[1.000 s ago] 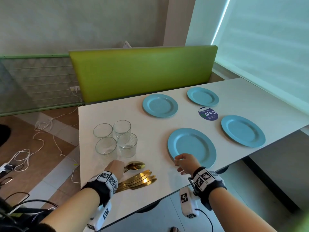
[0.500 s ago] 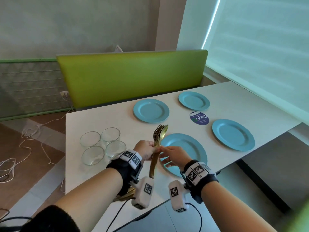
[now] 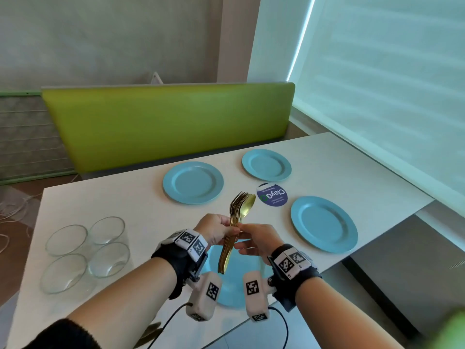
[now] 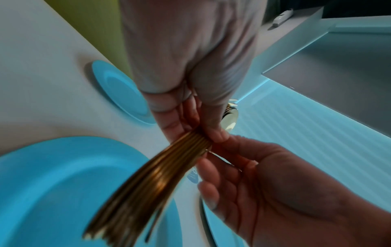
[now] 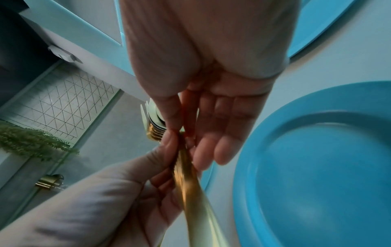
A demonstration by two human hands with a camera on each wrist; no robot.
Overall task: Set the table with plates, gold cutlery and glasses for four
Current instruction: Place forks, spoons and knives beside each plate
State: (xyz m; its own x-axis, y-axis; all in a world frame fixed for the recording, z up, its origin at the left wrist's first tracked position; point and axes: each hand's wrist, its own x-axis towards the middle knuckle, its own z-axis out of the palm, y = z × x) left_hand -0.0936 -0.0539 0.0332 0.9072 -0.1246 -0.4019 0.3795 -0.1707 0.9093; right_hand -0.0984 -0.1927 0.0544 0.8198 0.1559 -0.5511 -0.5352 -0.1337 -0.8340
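My left hand (image 3: 216, 229) grips a bundle of gold cutlery (image 3: 236, 222) by the handles, forks and a spoon pointing up. It is held above the near blue plate (image 3: 232, 293). My right hand (image 3: 254, 239) pinches the bundle's right side with thumb and forefinger, other fingers straight. In the left wrist view the handles (image 4: 148, 180) fan out from my left hand (image 4: 186, 66) towards the right hand (image 4: 264, 175). The right wrist view shows my right hand (image 5: 211, 83) on the cutlery (image 5: 190, 175). Three more blue plates (image 3: 193, 182) (image 3: 266, 165) (image 3: 324, 224) lie on the white table (image 3: 100, 197).
Several clear glasses (image 3: 107, 230) stand grouped at the table's left. A round dark blue sticker (image 3: 272, 195) lies between the plates. A green bench back (image 3: 163, 122) runs behind the table. A dull gold piece (image 3: 151, 331) lies at the front edge under my left forearm.
My left hand picked the cutlery bundle up off the table's front left and brought it over the near plate. My right hand came across and took hold of its side.
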